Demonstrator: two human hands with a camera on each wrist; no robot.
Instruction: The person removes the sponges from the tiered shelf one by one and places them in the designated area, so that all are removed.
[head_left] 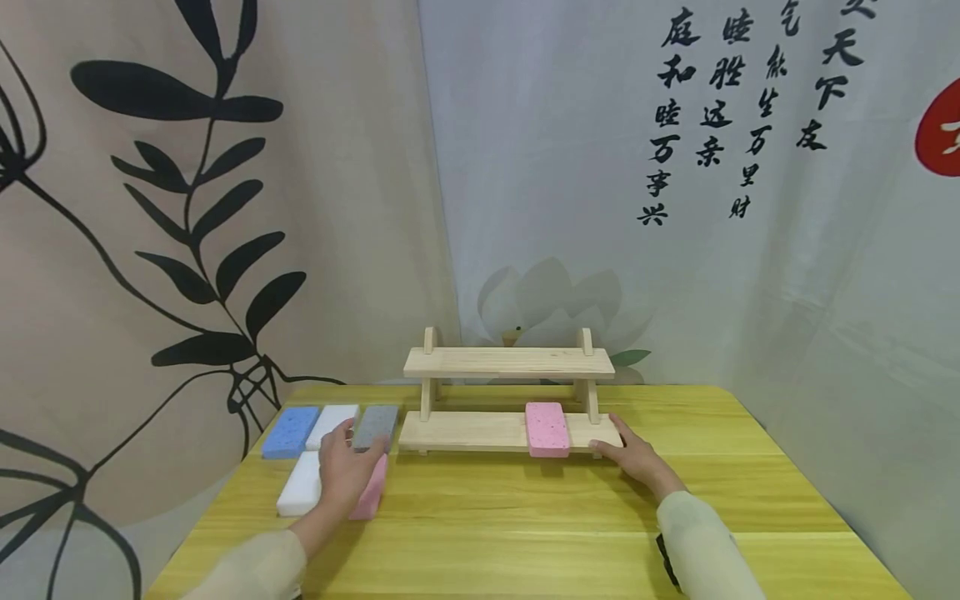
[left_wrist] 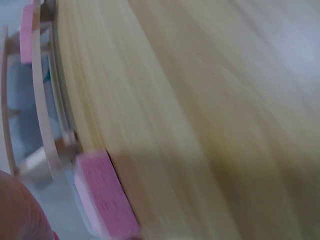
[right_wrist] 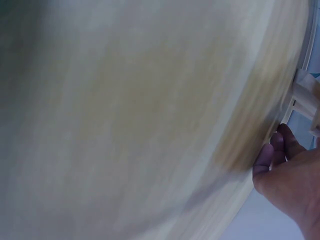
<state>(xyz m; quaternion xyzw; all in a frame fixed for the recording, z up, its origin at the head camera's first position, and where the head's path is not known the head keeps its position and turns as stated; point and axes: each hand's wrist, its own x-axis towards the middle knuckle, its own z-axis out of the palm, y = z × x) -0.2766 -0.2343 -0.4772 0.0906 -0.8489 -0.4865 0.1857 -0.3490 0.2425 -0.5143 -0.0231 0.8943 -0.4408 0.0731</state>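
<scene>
My left hand (head_left: 343,473) is over a group of sponges on the table, fingers spread. Its fingertips lie by a white sponge (head_left: 330,422) and its thumb by the grey sponge (head_left: 377,423); contact is unclear. Partly behind this hand are another white sponge (head_left: 298,487) and a pink sponge (head_left: 370,492), the latter also in the left wrist view (left_wrist: 107,195). At the right end of the two-tier wooden shelf (head_left: 465,431), my right hand (head_left: 636,457) holds the lower board, thumb at the front. A second pink sponge (head_left: 547,429) leans upright on that board.
At the group's far left lies a blue sponge (head_left: 290,432). The shelf's upper board (head_left: 510,362) stands above and behind the lower one. A printed cloth (head_left: 360,208) hangs right behind the wooden table (head_left: 510,533).
</scene>
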